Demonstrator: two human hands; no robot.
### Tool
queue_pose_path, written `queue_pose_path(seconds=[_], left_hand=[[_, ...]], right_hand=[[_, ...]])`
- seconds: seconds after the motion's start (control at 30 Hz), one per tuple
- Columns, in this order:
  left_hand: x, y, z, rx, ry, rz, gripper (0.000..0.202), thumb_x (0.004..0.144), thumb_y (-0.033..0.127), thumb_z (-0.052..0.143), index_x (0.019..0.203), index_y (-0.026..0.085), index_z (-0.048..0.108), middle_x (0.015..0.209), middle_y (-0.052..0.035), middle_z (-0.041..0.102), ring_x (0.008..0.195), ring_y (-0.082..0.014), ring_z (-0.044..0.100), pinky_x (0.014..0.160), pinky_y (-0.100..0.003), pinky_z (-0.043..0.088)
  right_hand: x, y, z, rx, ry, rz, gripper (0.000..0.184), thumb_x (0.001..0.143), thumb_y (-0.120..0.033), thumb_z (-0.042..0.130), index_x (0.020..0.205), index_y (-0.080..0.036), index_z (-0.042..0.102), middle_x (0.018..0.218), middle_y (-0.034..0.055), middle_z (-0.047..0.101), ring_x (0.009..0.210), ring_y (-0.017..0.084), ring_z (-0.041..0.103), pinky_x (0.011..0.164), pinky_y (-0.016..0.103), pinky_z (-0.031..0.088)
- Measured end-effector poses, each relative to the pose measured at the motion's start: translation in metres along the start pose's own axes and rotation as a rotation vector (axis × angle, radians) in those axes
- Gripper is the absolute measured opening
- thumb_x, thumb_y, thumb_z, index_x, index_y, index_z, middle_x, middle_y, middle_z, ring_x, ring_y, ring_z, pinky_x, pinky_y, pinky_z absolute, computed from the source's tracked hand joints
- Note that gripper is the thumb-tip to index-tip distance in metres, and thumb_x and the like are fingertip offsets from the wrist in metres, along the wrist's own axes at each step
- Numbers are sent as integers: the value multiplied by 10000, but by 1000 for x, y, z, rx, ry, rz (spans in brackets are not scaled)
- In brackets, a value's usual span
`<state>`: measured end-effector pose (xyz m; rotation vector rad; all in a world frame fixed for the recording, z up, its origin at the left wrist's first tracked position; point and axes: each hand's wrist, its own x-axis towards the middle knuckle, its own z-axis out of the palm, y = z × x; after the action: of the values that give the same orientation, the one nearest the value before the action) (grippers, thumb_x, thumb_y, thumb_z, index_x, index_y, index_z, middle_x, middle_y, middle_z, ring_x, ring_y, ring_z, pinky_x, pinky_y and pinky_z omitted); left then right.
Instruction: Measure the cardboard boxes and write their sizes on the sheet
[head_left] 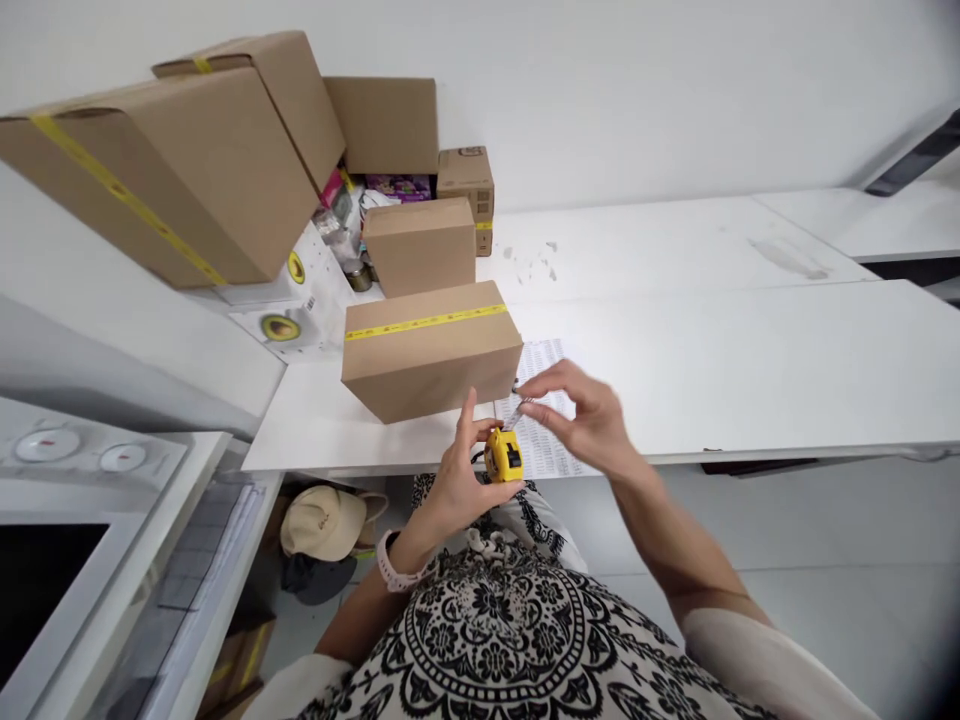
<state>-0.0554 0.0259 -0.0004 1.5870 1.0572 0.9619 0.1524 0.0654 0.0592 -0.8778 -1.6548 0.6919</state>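
A yellow tape measure (504, 456) sits in my left hand (459, 482), its case gripped between thumb and fingers. A short length of the blade (513, 417) is out of the case. My right hand (581, 412) pinches that blade near its end between thumb and index finger. Just beyond both hands stands a brown cardboard box (435, 365) with yellow tape along its top. The right fingertips are close to its lower right corner; whether they touch it I cannot tell. Under the right hand lies a printed sheet (551, 445) on the white table.
Large taped boxes (202, 170) are stacked at the left on white cartons (300, 305) with avocado pictures. A smaller box (424, 240) and mixed goods stand behind. The white table (720, 360) stretches right. A cap (322, 522) lies on a shelf below, near a white appliance (82, 470).
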Motion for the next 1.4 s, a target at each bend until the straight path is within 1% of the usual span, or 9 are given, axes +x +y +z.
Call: queue_pose_path(seconds=[0.2,0.37,0.53,0.7,0.87,0.97,1.07,1.23,1.4], left_hand=[[24,-36,11,203,113,-25,1109,726,276,805,1619,248,148,1206,-103,662,1118,-253,630,1016,-429,466],[50,-64,-6,509,177,-61,866,770,245,749,1537,255,345,1371,-137,607,1243,-307,602,1038,-451,474],[76,-76,-31,786,222,-61,713,797,198,711,1457,216,440,1391,-150,589,1294,-344,560,1094,-472,440],[104,-86,-59,1000,251,-84,569,858,170,624,1411,149,494,1341,-184,596,1283,-349,532,1110,-467,416],[117,-92,-69,1053,247,-171,498,868,167,590,1362,121,541,1355,-208,577,1293,-388,482,1102,-527,392],[124,-84,-49,996,276,-76,461,889,201,587,1342,117,560,1422,-210,528,1348,-390,425,1158,-539,325],[149,-69,-8,800,226,81,375,915,184,549,1286,165,598,1398,-156,566,1332,-335,464,1172,-499,334],[221,-67,72,604,91,87,315,856,124,591,1164,174,631,1277,-124,642,1302,-285,517,1145,-424,389],[255,-95,110,615,32,24,597,771,145,720,1334,107,525,1506,-219,484,1502,-382,306,1226,-532,252]], right_hand=[[-13,86,-13,-153,318,367,131,903,-386,626,882,-266,675,890,41,720,802,217,656,740,404,542],[34,163,-3,-554,-27,650,103,883,-310,566,911,-225,618,865,52,724,850,237,670,827,392,502],[69,186,33,-784,-223,746,262,881,-345,591,1096,-196,595,1095,162,726,1051,316,671,886,432,502],[72,194,26,-637,-244,704,313,816,-158,564,1122,-181,620,1040,136,745,1000,276,702,901,409,526],[54,184,-36,193,57,651,306,840,-315,539,1083,-160,642,999,131,775,935,245,739,887,427,575],[41,170,-75,395,182,558,371,798,-439,637,1077,-196,649,1121,132,762,1073,270,720,942,456,569],[31,167,-91,298,317,479,384,751,-501,734,1011,-250,606,1050,84,768,1029,245,722,933,434,568],[28,197,-76,114,456,546,508,868,-758,470,807,-256,509,636,15,647,717,201,686,789,388,568],[30,226,-68,301,316,585,611,806,-770,563,1092,-233,612,1014,87,755,984,221,709,902,392,550]])
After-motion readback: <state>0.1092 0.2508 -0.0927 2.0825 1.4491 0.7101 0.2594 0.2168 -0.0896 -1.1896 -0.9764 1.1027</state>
